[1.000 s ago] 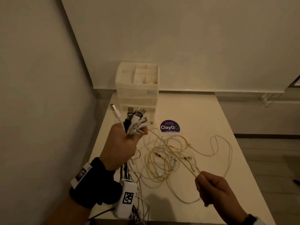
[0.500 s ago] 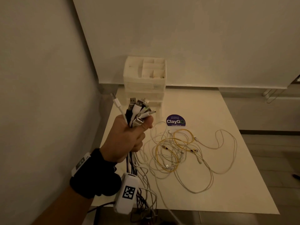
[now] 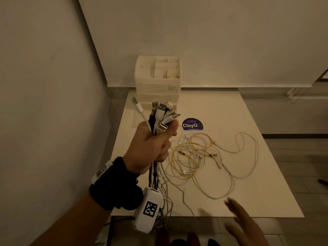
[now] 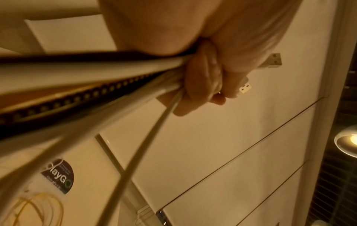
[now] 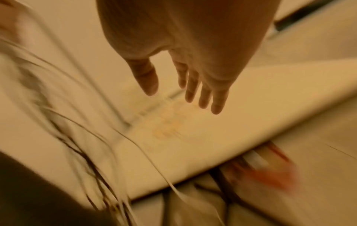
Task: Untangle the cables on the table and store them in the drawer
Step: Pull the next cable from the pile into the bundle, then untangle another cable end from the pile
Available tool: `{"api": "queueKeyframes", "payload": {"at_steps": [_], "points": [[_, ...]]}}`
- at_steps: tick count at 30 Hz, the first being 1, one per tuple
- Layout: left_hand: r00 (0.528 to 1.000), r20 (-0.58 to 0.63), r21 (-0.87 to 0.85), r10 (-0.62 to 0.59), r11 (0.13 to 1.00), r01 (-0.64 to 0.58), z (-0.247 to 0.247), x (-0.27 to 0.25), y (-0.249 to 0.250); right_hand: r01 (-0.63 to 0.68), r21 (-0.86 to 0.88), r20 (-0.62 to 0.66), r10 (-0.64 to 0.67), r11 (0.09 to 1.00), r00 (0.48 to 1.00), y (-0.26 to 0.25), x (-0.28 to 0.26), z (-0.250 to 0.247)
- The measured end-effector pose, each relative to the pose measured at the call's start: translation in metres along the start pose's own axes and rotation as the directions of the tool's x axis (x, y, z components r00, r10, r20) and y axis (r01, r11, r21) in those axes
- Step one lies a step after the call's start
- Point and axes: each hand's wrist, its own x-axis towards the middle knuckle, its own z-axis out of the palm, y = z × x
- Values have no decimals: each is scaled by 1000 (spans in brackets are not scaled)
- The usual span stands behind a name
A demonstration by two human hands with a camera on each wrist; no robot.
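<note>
My left hand (image 3: 152, 148) is raised above the table's left side and grips a bundle of cables (image 3: 160, 114), white and black, their USB plugs fanned out above the fist. The wrist view shows the same left hand (image 4: 208, 85) with fingers curled round the cables (image 4: 96, 73). A tangle of white and yellow cables (image 3: 197, 155) lies on the white table (image 3: 266, 174). My right hand (image 3: 245, 222) is blurred at the near right edge, fingers (image 5: 203, 93) straight and spread, holding nothing. A white drawer unit (image 3: 158, 82) stands at the back of the table.
A round purple ClayGo sticker (image 3: 192, 124) is stuck on the table between the drawer unit and the tangle. Walls close in at left and behind. Cable tails (image 3: 165, 197) hang from my left fist over the table's near edge.
My right hand let go of the cable it was pulling taut, left the view, and has come back open at the near right edge. My left fist rose slightly with the bundle.
</note>
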Motion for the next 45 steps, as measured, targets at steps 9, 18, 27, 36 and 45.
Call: {"api": "queueKeyframes", "payload": {"at_steps": [9, 18, 27, 36, 45], "points": [[1000, -6, 70, 30, 997, -29, 27, -22, -11, 504, -65, 424, -433, 861, 795, -154, 61, 109], [997, -37, -192, 63, 979, -69, 9, -24, 3, 383, 28, 355, -367, 923, 860, -133, 68, 125], [967, -80, -188, 241, 949, -252, 24, -17, 42, 70, -149, 379, -8, 986, 925, -20, 78, 115], [982, -17, 75, 186, 980, -184, 42, -9, 25, 80, -261, 400, 32, 962, 916, 2, 78, 108], [997, -65, 105, 41, 994, -34, 53, -4, 2, 289, -438, 635, 65, 851, 770, -18, 105, 7]]}}
